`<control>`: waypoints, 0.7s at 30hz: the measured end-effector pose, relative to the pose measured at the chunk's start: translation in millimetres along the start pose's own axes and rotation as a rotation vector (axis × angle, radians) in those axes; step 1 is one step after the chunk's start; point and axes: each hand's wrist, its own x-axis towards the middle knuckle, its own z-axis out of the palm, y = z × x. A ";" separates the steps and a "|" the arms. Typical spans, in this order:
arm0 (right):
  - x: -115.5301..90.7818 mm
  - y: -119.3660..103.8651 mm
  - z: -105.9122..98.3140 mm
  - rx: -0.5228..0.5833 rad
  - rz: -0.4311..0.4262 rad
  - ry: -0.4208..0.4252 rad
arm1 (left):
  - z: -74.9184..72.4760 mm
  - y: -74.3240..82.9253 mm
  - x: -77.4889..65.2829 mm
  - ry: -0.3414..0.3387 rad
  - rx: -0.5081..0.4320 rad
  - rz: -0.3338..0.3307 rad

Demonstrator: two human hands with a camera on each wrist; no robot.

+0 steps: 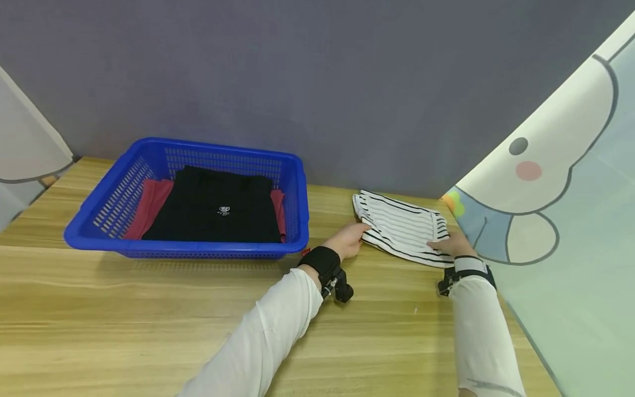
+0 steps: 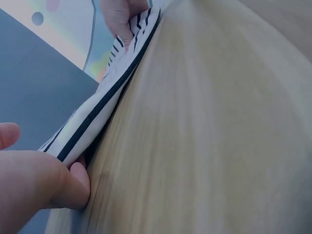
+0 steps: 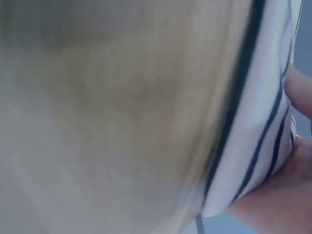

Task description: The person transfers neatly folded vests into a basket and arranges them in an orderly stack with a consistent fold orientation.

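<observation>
A folded white garment with black stripes (image 1: 402, 226) lies at the back right of the wooden table. My left hand (image 1: 348, 239) grips its left edge; in the left wrist view the fingers (image 2: 80, 183) tuck under the striped cloth (image 2: 92, 114) with the thumb above. At the garment's right end, my right hand (image 1: 453, 245) pinches the fabric. In the right wrist view, thumb and fingers close on the striped cloth (image 3: 265, 117) from either side. The garment's near edge is slightly raised from the wood.
Left of the hands stands a blue plastic basket (image 1: 198, 246), holding a folded black garment (image 1: 218, 204) on top of red cloth (image 1: 149, 207). A grey wall panel (image 1: 317, 94) rises behind the table (image 1: 124, 325). A cartoon-printed panel (image 1: 570, 298) borders the right side.
</observation>
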 end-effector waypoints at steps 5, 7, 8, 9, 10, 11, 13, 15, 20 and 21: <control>-2.4 -5.2 -4.7 -0.082 -0.020 -0.095 | -1.2 -7.7 6.5 -0.006 0.050 -0.003; -3.5 -5.4 -6.3 -0.113 -0.049 -0.114 | -2.8 -13.6 14.1 -0.013 0.059 -0.009; -4.4 -5.4 -7.2 -0.122 -0.065 -0.120 | -5.6 -18.2 22.2 -0.023 0.053 -0.007; -5.3 -5.3 -8.3 -0.130 -0.083 -0.129 | -5.0 -19.7 22.7 -0.020 0.051 0.003; -6.1 -5.1 -9.4 -0.138 -0.106 -0.132 | -5.6 -22.2 28.5 0.001 0.039 -0.003; -6.8 -5.1 -10.8 -0.144 -0.131 -0.142 | -6.1 -22.2 29.9 0.000 0.052 -0.001; -8.7 -6.1 -13.3 -0.147 -0.171 -0.158 | -14.3 -30.4 51.0 0.003 0.054 0.011; -10.1 -7.6 -14.9 -0.150 -0.188 -0.164 | -21.7 -37.1 68.2 0.014 0.093 0.020; -12.3 -11.8 -13.8 -0.173 -0.180 -0.138 | -24.2 -28.0 51.6 0.024 0.173 0.018; -12.0 -12.1 -12.9 -0.170 -0.174 -0.139 | -21.5 -23.4 40.6 0.050 0.213 0.015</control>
